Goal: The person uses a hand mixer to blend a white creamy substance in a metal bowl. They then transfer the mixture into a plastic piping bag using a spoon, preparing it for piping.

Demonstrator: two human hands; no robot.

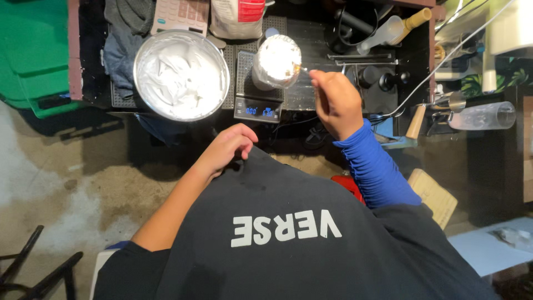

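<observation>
The person's right hand is closed in a narrow pinch on a thin spoon-like tool whose tip reaches the mouth of a clear jar holding white powder or cream. The jar stands just ahead and to the left of that grip, on a small digital scale with a lit display. What sits on the tool's tip is too small to tell. The left hand is curled shut on the edge of the person's dark shirt, low and near the body, well apart from the jar – it holds cloth and nothing else.

Further left of the pinching grip sits a wide steel bowl of white cream, close beside the scale on the dark bench. Beyond the jar lie a calculator and a white bag; to the right of the grip, a squeeze bottle and a clear tumbler on its side.

Judging by the scale, this looks like weighing small amounts into the jar. Doing it well calls for keeping the tool's tip over the jar mouth, adding little by little, and not pressing on the jar rim – any touch would upset the reading
</observation>
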